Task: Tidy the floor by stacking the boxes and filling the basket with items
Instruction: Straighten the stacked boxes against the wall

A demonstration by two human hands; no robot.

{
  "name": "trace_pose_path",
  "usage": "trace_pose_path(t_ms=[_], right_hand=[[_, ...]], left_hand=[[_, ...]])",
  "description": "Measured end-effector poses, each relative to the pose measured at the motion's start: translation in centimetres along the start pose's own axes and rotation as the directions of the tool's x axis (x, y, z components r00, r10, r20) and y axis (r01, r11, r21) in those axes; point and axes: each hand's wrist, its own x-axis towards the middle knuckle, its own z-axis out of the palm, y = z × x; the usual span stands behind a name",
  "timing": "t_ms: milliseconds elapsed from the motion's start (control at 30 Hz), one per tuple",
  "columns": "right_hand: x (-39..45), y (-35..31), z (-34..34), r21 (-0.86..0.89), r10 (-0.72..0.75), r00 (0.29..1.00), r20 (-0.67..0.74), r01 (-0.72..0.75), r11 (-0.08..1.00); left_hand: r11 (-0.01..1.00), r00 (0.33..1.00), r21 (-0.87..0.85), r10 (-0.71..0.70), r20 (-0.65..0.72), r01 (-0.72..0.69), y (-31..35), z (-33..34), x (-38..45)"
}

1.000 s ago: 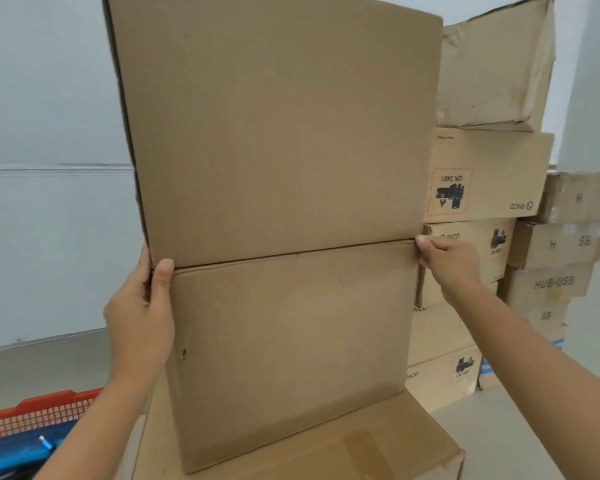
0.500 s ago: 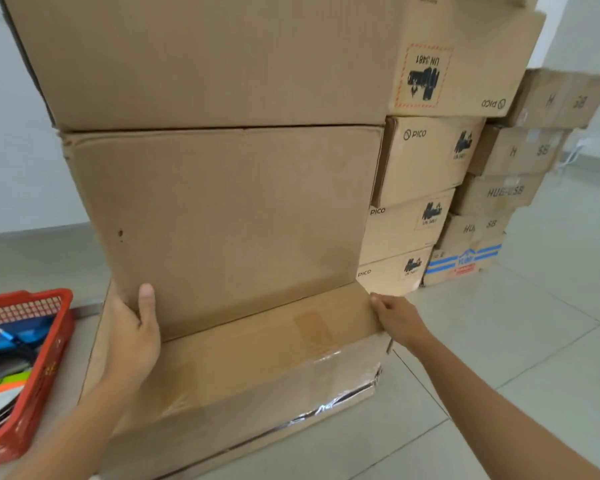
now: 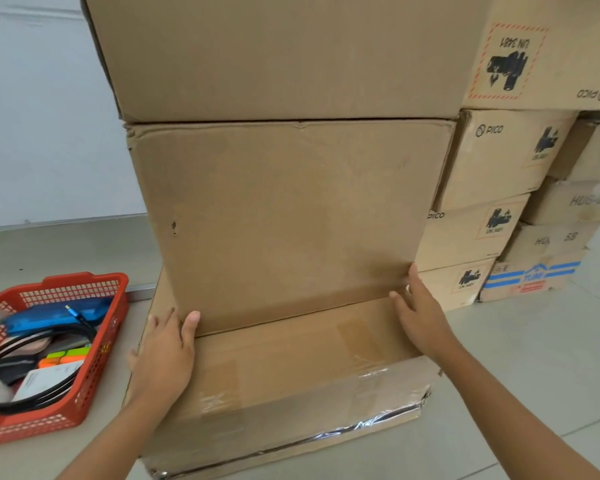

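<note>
Steadying a three-box stack, you rest your left hand point(image 3: 165, 353) flat on the bottom box point(image 3: 291, 386) and your right hand point(image 3: 418, 315) against the middle box point(image 3: 284, 216); both grips released, fingers straight. A top box point(image 3: 284, 53) sits above. The red basket point(image 3: 97, 368) of items stands on the floor point(image 3: 520, 368), left.

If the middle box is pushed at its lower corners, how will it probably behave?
The middle box probably slides stiffly rather than bends: its face looks flat. With the top box resting on it, it likely feels heavy. Pushed hard, the stack might tip toward the wall.
</note>
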Motion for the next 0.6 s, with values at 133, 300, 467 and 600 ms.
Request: trace_pose_path(t_ms=[133, 300, 467, 600], right_hand=[[0.8, -1.3, 1.6, 0.013, 0.056, 0.998, 0.025, -0.056, 0.998], [1.0, -0.9, 1.7, 0.052, 0.052, 0.999, 0.012, -0.052, 0.997], [1.1, -0.6, 1.8, 0.240, 0.083, 0.996, 0.041, -0.090, 0.967], [1.3, -0.1, 1.5, 0.311, 0.144, 0.990, -0.004, -0.135, 0.941]], left_hand=[[0.999, 1.000, 0.024, -0.021, 0.006, 0.021, -0.2, 0.2, 1.0], [0.999, 0.999, 0.002, -0.051, -0.017, 0.051, 0.6, -0.1, 1.6], [0.999, 0.999, -0.013, -0.035, -0.031, 0.034, 0.5, 0.0, 1.3], [0.998, 0.998, -0.045, -0.044, -0.054, 0.041, -0.2, 0.2, 1.4]])
